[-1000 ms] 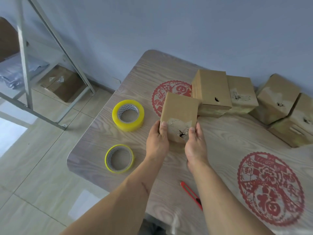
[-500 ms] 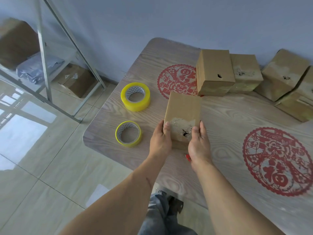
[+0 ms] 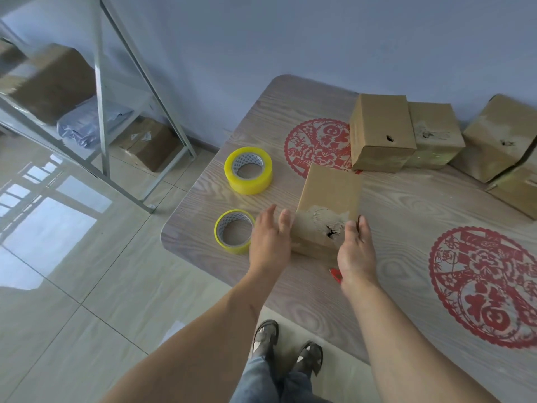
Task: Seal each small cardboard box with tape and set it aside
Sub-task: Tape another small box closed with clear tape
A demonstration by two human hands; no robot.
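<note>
A small cardboard box [image 3: 329, 196] with a torn patch and a hole on its near face stands on the wooden table [image 3: 406, 216]. My left hand [image 3: 270, 237] hovers just left of the box, fingers straight, holding nothing. My right hand [image 3: 356, 251] has straight fingers against the box's near right corner. A thick roll of yellow tape [image 3: 248, 170] and a thinner roll [image 3: 234, 231] lie left of the box. A red cutter [image 3: 335, 275] peeks out from under my right wrist.
Several more cardboard boxes [image 3: 380, 132] stand along the wall at the table's far edge. Two red paper-cut decals [image 3: 316, 144] mark the tabletop. A metal shelf frame [image 3: 101, 91] with boxes stands on the tiled floor to the left. My feet show below the table edge.
The box has come down onto the table nearer the front edge. My left hand has let go of it and moved slightly left; my right hand has loosened to a flat touch.
</note>
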